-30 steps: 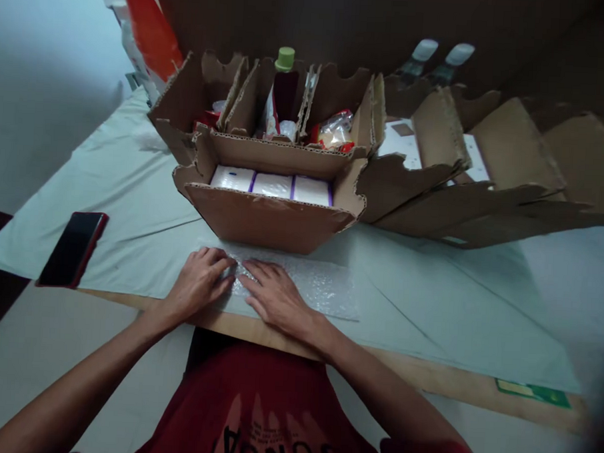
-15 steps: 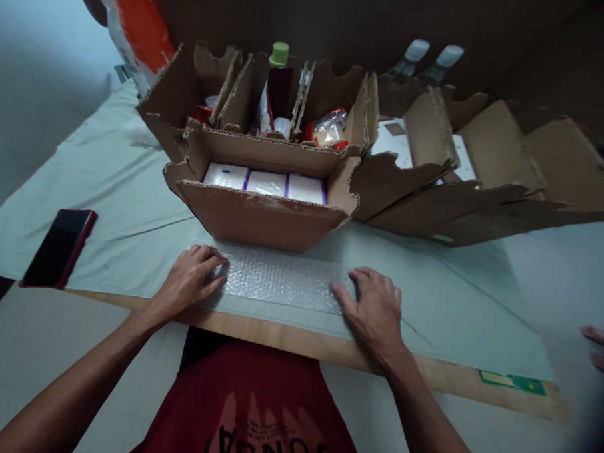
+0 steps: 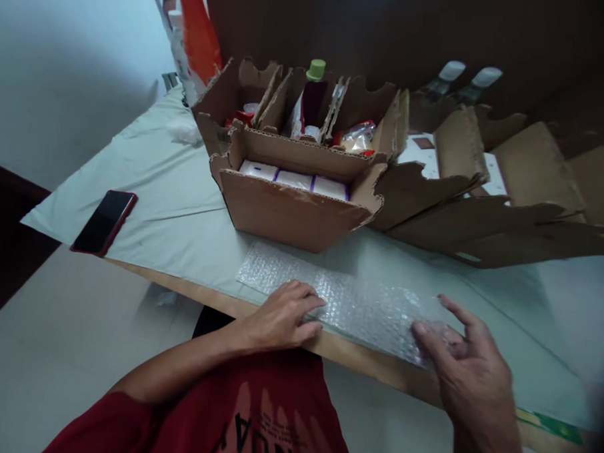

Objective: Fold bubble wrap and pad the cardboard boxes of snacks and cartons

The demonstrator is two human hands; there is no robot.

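A strip of clear bubble wrap (image 3: 349, 299) lies flat along the table's near edge, in front of a cardboard box (image 3: 287, 212). My left hand (image 3: 283, 316) rests palm down on the strip near its middle, fingers stretched out. My right hand (image 3: 463, 367) hovers at the strip's right end, lifted a little, fingers spread and loosely curled, its fingertips at the wrap. The box's front compartment holds three white packs with purple edges (image 3: 294, 179). Behind them stand a dark bottle with a green cap (image 3: 314, 87) and snack packets (image 3: 356, 135).
A red-cased phone (image 3: 105, 221) lies on the pale cloth at the left. Flattened cardboard dividers (image 3: 488, 201) spread to the right of the box. An orange and white bag (image 3: 197, 35) stands at the back left. A green label (image 3: 548, 424) sits on the table's wooden edge.
My right hand slid right along the bubble wrap, smoothing it out, and has lifted at the far end. My left hand shifted toward the middle. The view swung to the left.
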